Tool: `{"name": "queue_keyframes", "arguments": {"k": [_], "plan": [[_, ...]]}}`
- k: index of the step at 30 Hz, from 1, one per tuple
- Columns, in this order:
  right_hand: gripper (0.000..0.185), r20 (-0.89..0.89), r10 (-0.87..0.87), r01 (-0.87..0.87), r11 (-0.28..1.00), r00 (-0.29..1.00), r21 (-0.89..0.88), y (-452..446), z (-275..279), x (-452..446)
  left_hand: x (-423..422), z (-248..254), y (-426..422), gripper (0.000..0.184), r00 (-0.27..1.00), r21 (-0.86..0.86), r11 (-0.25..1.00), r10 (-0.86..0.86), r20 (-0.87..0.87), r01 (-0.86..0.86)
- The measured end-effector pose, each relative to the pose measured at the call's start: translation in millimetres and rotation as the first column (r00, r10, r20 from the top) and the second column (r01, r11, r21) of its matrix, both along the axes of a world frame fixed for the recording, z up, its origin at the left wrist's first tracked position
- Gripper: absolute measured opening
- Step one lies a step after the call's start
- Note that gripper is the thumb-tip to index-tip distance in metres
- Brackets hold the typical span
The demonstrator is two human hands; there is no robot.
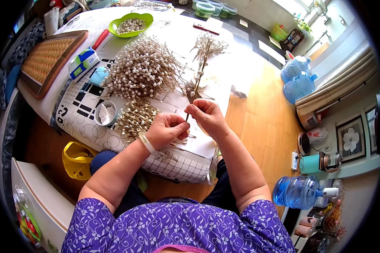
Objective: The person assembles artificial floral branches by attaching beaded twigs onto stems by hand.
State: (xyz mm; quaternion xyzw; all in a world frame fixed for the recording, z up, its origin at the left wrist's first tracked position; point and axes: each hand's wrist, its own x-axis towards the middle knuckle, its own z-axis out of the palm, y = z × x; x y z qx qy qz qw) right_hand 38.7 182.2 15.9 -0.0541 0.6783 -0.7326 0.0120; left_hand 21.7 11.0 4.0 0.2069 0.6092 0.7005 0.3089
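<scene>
A thin brown artificial flower stem (197, 86) stands slanted above the table, with small twigs around its middle. My right hand (209, 119) is closed in a pinch on its lower part. Just left of it, my left hand (169, 130) has its fingers curled together near the stem's bottom end; what lies in them is hidden. Beyond my hands is a big bunch of stems with white beads (141, 67). A smaller bunch with cream bud tips (135, 118) lies beside my left hand. A loose cluster of thin beaded stems (209, 44) rests farther back.
On the table are a green bowl of beads (149, 18), a small tub with white tissue (106, 114), a tissue pack (84, 63) and a woven mat (50, 61). A yellow bag (77, 162) hangs by the near left edge. Blue water bottles (297, 192) stand at the right.
</scene>
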Motion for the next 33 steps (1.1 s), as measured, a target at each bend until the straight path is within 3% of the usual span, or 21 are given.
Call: {"name": "queue_keyframes", "arguments": {"k": [5,7,17,24,27,33], "plan": [[0.019,-0.004,0.030,-0.031,0.999,1.000,-0.014,-0.8,8.4,4.4,-2.0,2.7,-0.8,0.015,0.990,0.086,0.995,-0.063,0.129,0.052],[0.016,-0.002,0.038,-0.038,0.997,0.999,-0.067,-2.9,15.2,7.4,-2.5,1.6,-0.8,0.015,0.990,0.095,0.994,-0.070,0.121,0.059],[0.016,-0.008,0.062,-0.062,0.998,0.998,-0.012,4.3,12.3,10.9,-1.9,4.5,3.4,0.014,0.990,0.100,0.994,-0.058,0.130,0.045],[0.015,-0.043,0.114,-0.112,0.993,0.993,0.044,6.0,12.9,12.8,-6.3,-0.3,2.0,0.015,0.987,0.112,0.985,-0.143,0.073,0.134],[0.014,0.013,0.108,-0.108,0.994,0.994,-0.023,3.7,17.1,15.1,0.9,9.8,5.2,0.017,0.993,0.130,0.991,-0.056,0.104,0.042],[0.016,0.038,0.207,-0.206,0.978,0.978,-0.019,2.4,13.4,12.3,-5.3,2.2,-0.3,0.016,0.994,0.067,0.995,-0.072,0.078,0.067]]}}
